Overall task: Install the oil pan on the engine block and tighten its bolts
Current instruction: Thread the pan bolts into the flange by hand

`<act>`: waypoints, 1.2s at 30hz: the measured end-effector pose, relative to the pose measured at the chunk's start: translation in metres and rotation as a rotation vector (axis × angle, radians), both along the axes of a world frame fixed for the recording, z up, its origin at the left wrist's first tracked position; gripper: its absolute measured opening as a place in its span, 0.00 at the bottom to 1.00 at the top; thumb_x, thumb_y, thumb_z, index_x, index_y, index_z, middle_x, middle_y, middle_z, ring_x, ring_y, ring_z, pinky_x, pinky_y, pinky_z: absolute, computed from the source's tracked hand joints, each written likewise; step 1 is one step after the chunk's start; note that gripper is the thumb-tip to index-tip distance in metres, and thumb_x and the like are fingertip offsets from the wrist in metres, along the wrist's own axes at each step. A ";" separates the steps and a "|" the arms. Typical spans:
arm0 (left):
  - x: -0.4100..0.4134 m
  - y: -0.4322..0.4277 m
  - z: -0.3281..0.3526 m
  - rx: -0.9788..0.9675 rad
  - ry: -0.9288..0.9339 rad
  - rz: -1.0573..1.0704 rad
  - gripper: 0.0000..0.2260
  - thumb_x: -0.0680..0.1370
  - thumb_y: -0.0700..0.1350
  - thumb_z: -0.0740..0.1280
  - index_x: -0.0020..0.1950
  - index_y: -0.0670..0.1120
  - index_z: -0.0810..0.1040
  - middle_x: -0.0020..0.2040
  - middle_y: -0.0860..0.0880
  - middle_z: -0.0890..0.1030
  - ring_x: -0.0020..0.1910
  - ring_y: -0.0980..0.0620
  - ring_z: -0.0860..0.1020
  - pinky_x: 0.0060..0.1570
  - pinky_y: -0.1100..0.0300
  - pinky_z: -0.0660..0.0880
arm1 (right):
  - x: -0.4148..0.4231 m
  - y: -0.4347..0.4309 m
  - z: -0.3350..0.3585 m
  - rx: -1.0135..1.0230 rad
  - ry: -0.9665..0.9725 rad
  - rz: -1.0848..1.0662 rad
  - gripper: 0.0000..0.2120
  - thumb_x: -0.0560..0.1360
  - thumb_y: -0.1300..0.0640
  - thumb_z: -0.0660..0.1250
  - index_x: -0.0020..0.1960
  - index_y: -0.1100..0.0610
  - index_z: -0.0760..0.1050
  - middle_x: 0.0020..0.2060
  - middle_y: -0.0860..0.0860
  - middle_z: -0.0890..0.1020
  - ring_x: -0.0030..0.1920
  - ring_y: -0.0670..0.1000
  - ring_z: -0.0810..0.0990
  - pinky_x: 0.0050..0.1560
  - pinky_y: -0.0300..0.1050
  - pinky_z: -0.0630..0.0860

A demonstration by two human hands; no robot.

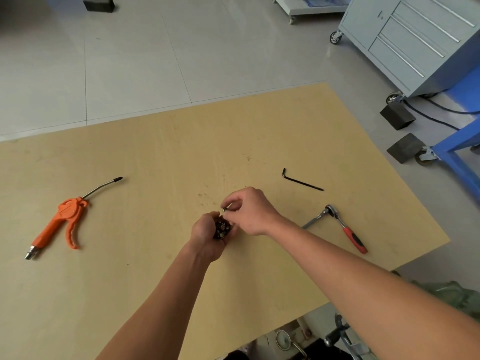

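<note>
**Bolts in hand over the worktop**

Grips a handful of small dark metal bolts (pixel 222 228) in the left hand (pixel 209 237), with the fingers curled closed round them, low over the middle of the pale plywood worktop (pixel 155 152). Pinches one single bolt (pixel 225 209) between thumb and fingertips of the right hand (pixel 250 211), just above the handful and very near it. Reaches in with both bare forearms from the near edge. Cannot tell the number of bolts in the handful.

Shows on the worktop, well to the left of the hands, an orange plastic air blow gun with a thin metal nozzle (pixel 61 219), flat on its side. Shows just to the right of the hands a chrome ratchet wrench with a red and black handle (pixel 342 227), and farther back, apart from it, a black L-shaped hex key (pixel 301 181).

Shows on the grey tiled floor (pixel 117 61), at the far right, a grey metal drawer cabinet on castors (pixel 415 40), two black blocks (pixel 397 116) near its wheel, and a blue metal frame (pixel 457 152).
</note>
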State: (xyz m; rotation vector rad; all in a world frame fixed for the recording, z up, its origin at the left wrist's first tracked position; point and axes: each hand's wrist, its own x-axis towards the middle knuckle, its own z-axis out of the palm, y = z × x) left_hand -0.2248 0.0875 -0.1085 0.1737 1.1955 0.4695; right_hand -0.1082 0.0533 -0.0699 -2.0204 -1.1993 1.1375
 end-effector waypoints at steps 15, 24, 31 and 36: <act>0.162 -0.221 0.162 0.554 -0.161 -0.913 0.21 0.85 0.55 0.57 0.33 0.50 0.64 0.26 0.50 0.64 0.21 0.55 0.57 0.20 0.66 0.51 | 0.130 -0.280 0.147 0.321 -0.063 -0.741 0.09 0.74 0.61 0.73 0.42 0.47 0.78 0.35 0.46 0.85 0.35 0.48 0.85 0.37 0.43 0.80; 0.199 -0.485 0.260 0.418 -0.450 -1.307 0.27 0.83 0.57 0.57 0.25 0.49 0.63 0.21 0.50 0.58 0.15 0.55 0.56 0.16 0.73 0.51 | 0.102 -0.595 0.274 0.709 -0.377 -0.986 0.07 0.74 0.63 0.74 0.43 0.52 0.81 0.30 0.45 0.83 0.33 0.46 0.84 0.40 0.36 0.79; 0.173 -0.652 0.269 1.075 -0.451 -1.431 0.26 0.84 0.54 0.59 0.26 0.50 0.63 0.22 0.51 0.62 0.20 0.52 0.59 0.19 0.63 0.56 | 0.028 -0.772 0.262 0.636 -0.495 -1.173 0.06 0.73 0.58 0.76 0.41 0.57 0.80 0.29 0.57 0.79 0.28 0.53 0.77 0.34 0.47 0.77; 0.175 -0.687 0.277 1.879 -0.517 -1.262 0.28 0.84 0.52 0.60 0.25 0.47 0.61 0.19 0.53 0.61 0.21 0.53 0.61 0.24 0.61 0.58 | -0.004 -0.837 0.221 0.545 -0.640 -1.234 0.07 0.75 0.58 0.74 0.46 0.46 0.81 0.34 0.42 0.82 0.32 0.43 0.80 0.37 0.30 0.74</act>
